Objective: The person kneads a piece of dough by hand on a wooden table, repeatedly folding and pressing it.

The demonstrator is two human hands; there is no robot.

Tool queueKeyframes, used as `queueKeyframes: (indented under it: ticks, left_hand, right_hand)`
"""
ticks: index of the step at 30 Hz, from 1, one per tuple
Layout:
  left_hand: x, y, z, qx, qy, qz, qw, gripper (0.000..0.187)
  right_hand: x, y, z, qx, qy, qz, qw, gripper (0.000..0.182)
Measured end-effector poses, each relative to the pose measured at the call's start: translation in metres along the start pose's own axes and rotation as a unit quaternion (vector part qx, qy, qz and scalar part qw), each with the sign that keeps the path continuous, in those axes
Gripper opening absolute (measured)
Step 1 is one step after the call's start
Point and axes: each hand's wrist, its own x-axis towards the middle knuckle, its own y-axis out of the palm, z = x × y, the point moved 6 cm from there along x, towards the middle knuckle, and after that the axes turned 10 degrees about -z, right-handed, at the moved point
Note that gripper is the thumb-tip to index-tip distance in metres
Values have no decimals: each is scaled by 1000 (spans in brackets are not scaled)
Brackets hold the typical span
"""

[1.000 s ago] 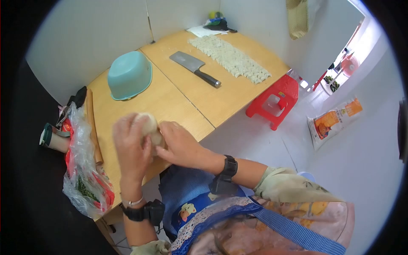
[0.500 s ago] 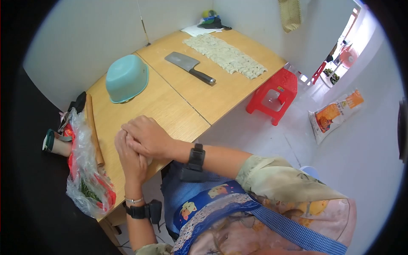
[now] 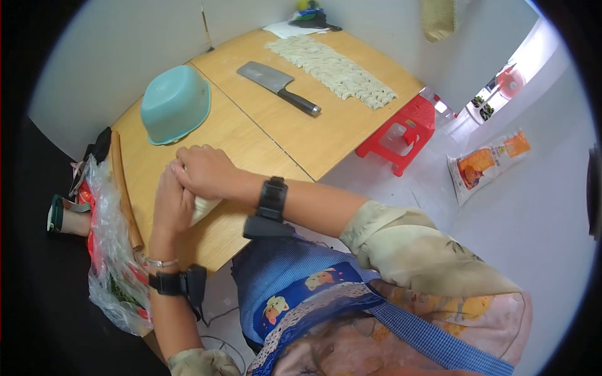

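The right hand (image 3: 207, 170) is clasping the left hand (image 3: 168, 205), which is gripping dough (image 3: 205, 207) on the counter (image 3: 251, 155) at 7 o'clock from the cleaver (image 3: 268, 76), apparent kneading's next press calling for steady weight.

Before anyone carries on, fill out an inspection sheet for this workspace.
Surface: wooden table, seam running across it.
Work items: dough mostly hidden under the hands; shaped dough pieces in rows; cleaver lying flat; rolling pin near the left edge; basin upside down.
Clutter: plastic bag and cup on the left.
Hands: right hand overlapping left hand.
Cables: thin cord below the table; ends unclear.
Surroundings: red stool beside the table; printed bag beyond it.
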Motion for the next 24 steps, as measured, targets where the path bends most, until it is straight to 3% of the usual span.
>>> queueKeyframes:
  ticks: [5, 10, 13, 15, 17, 23, 24]
  left_hand:
    - [23, 5, 49, 5, -15, 15, 1000, 35]
    - [17, 4, 47, 38, -79, -49, 995, 35]
    - [-2, 3, 23, 93, -27, -113, 989, 34]
    - [-13, 4, 2, 100, 3, -128, 987, 31]
    - [-26, 2, -20, 141, 42, -171, 974, 33]
    - [-71, -9, -75, 97, 72, -235, 964, 46]
    - [-76, -14, -79, 88, 55, -225, 969, 44]
  right_hand:
    - [35, 13, -12, 28, 45, 20, 998, 44]
    - [33, 12, -18, 42, 52, 1, 998, 45]
    - [16, 8, -15, 15, -11, -7, 1000, 43]
    - [-5, -5, -3, 25, -126, -92, 987, 38]
    - [-23, -12, 2, 18, -131, -71, 989, 37]
    - [-86, -46, 14, 83, -230, -142, 959, 40]
    - [-91, -56, 18, 97, -209, -94, 969, 37]
